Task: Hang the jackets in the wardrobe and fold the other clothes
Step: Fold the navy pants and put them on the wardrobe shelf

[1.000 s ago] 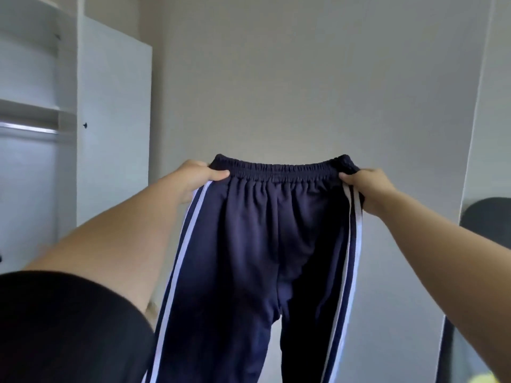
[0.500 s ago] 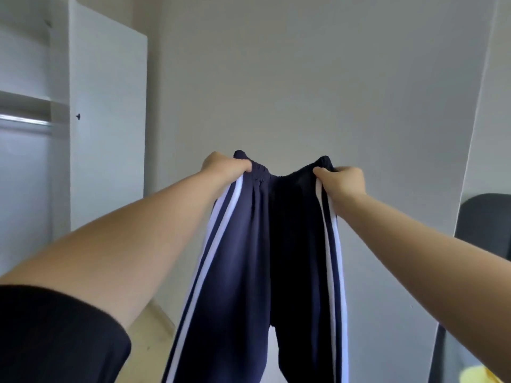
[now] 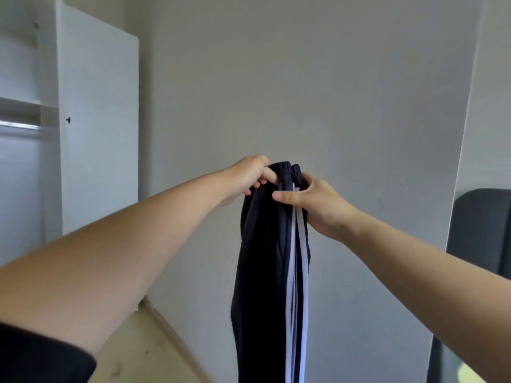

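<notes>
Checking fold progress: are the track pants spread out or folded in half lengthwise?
Folded in half lengthwise. The track pants hang as one narrow column, white side stripes together, with the left hand and right hand pinching the bunched waistband.

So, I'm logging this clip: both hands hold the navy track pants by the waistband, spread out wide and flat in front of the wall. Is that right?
Not quite. The head view shows the navy track pants folded lengthwise, not spread wide: the left hand and right hand hold the waistband ends brought together, striped sides meeting. The rest stands.

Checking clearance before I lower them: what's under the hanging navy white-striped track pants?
The navy white-striped track pants run past the bottom edge. Left of them, beige floor meets grey wall; directly beneath is hidden.
</notes>
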The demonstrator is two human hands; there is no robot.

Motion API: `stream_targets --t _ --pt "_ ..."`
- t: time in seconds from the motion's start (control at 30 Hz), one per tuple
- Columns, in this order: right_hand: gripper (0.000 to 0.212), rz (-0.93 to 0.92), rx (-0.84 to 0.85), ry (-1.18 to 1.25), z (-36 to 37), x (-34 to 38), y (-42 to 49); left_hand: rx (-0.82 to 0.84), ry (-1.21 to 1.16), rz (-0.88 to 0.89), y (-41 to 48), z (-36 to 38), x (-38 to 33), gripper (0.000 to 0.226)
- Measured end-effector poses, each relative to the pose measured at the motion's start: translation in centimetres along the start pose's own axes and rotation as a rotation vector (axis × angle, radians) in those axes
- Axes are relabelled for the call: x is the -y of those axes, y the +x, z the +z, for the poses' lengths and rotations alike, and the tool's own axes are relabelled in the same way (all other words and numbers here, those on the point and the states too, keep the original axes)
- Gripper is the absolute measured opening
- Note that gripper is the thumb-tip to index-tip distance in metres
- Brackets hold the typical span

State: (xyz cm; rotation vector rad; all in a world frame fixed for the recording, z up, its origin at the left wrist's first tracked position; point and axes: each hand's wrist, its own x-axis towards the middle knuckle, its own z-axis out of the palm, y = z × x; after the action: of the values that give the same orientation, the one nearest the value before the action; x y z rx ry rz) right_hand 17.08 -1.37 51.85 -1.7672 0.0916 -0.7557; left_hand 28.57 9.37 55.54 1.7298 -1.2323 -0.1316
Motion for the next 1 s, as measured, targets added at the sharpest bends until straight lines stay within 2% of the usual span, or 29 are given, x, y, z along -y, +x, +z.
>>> stream_targets --t 0.07,0.17,0.2,0.23,0.3,0.33,0.4,0.47,0.53,0.6,0.73,0.77,0.83,0.9,1.0 --pt "0.046 -0.011 -0.071 -0.024 -0.3 -0.2 0.3 0.029 -0.008 0.051 -0.1 0.3 0.1 0.045" --pt "0.044 0.015 -0.2 0.043 -1.5 -0.5 1.2 -0.033 -0.081 0.107 0.2 0.3 1.3 0.017" --pt "0.041 0.04 -0.244 0.075 -1.9 -0.7 1.3 -0.066 -0.08 0.083 0.4 0.0 2.5 0.022" --pt "0.038 0.068 -0.275 0.1 -2.4 -0.9 1.5 -0.06 -0.09 0.026 0.5 -0.3 3.7 0.047" --pt "0.036 0.112 -0.27 0.149 -3.2 -1.4 1.7 0.066 -0.186 -0.157 0.5 -0.4 5.8 0.096" --pt "0.037 0.125 -0.246 0.173 -3.4 -1.6 1.8 0.159 -0.271 -0.207 0.4 -0.3 6.7 0.103" --pt "0.032 0.139 -0.214 0.207 -3.7 -1.7 2.0 0.286 -0.477 -0.214 0.1 0.2 7.6 0.083" --pt "0.027 0.155 -0.219 0.184 -3.9 -1.6 2.3 0.236 -0.633 -0.202 -0.1 0.9 7.3 0.059" --pt "0.025 0.193 -0.255 0.091 -4.1 -1.6 2.3 0.122 -0.683 -0.194 0.1 1.5 6.7 0.047" --pt "0.023 0.249 -0.244 0.086 -4.5 -1.5 2.0 0.043 -0.691 -0.2 0.2 2.1 5.9 0.038" --pt "0.042 0.257 0.049 0.238 -5.1 -0.7 0.9 -0.081 -0.689 -0.227 0.9 3.2 5.0 0.038" --pt "0.048 0.248 0.07 0.227 -5.2 -0.7 0.7 -0.092 -0.674 -0.226 1.1 3.5 4.8 0.039" --pt "0.046 0.226 -0.043 0.148 -5.6 -0.6 0.4 -0.079 -0.668 -0.207 1.3 4.3 3.8 0.039" --pt "0.037 0.18 -0.263 0.073 -6.8 0.0 0.4 -0.084 -0.65 -0.165 1.5 5.3 1.9 0.038" --pt "0.025 0.077 -0.447 -0.006 -9.2 2.8 -0.2 -0.172 -0.56 -0.069 2.1 6.4 -2.6 0.034"
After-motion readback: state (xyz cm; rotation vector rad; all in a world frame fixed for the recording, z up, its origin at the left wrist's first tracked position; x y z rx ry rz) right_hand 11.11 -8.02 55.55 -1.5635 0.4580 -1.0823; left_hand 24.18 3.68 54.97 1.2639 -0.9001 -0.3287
